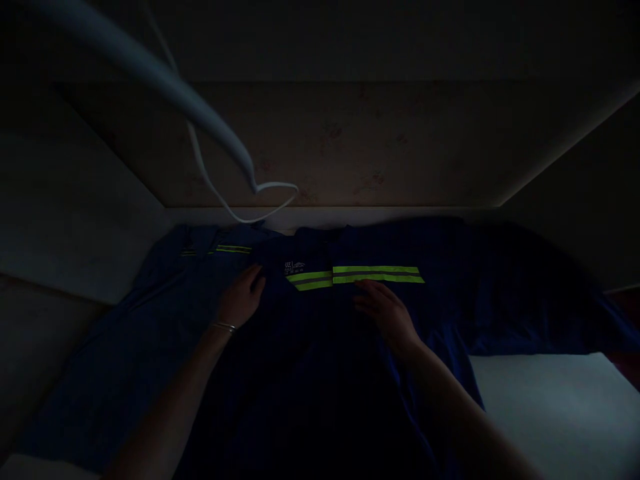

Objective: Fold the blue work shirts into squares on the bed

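A dark navy work jacket (310, 360) is spread out in front of me. Across its chest runs a yellow-green reflective strip (379, 274), with small pale print above the shorter piece. My left hand (241, 295) rests at the jacket's left side, fingers stretched out and thumb apart. On the chest, just under the strip, my right hand (385, 312) lies with extended fingers against the cloth. Neither hand visibly grips anything. A second, lighter blue garment (145, 347) with thin yellow piping lies to the left, partly beneath the jacket. Dim light hides the folds.
A thick pale tube or cable (200, 110) with a thin white loop hangs in front at upper left. Behind stands a panel with a faint floral pattern (400, 153). A pale surface (555, 407) shows at lower right. Red material (627, 367) appears at the right edge.
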Action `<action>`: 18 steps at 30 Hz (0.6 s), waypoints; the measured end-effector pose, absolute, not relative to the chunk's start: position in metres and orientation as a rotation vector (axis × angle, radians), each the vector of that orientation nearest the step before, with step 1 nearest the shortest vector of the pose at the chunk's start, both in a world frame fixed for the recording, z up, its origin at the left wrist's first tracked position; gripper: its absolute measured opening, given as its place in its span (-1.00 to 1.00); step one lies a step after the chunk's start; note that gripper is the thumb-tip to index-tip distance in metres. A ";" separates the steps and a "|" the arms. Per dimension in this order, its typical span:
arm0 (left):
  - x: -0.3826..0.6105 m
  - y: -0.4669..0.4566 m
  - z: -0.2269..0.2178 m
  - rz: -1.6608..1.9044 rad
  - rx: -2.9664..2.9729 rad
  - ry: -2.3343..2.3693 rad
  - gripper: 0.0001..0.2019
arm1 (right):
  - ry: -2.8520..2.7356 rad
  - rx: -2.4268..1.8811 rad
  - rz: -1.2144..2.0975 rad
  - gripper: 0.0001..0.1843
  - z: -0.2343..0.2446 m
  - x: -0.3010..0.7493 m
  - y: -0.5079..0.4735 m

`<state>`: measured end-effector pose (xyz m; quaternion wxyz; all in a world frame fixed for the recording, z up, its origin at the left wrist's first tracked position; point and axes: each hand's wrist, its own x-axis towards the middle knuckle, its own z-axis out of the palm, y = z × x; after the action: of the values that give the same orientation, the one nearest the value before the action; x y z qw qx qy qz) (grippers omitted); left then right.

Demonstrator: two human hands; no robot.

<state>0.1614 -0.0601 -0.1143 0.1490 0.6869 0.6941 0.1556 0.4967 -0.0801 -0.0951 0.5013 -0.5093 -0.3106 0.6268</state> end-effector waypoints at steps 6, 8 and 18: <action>0.163 -0.067 -0.165 0.016 2.221 2.033 -0.38 | -0.753 -1.475 1.153 -0.64 -0.097 0.585 -0.099; 0.166 -0.067 -0.163 -0.094 2.212 2.051 -0.33 | -0.806 -1.584 0.960 -0.61 -0.096 0.619 -0.098; 0.332 -0.068 -0.061 0.087 2.381 1.656 -0.54 | -0.690 -1.973 0.737 -0.38 -0.100 0.739 -0.044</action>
<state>0.3321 -0.0676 -0.0605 0.1200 0.8147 0.5666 0.0298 0.7386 -0.0443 -0.0997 0.4463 -0.7967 -0.2785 0.2975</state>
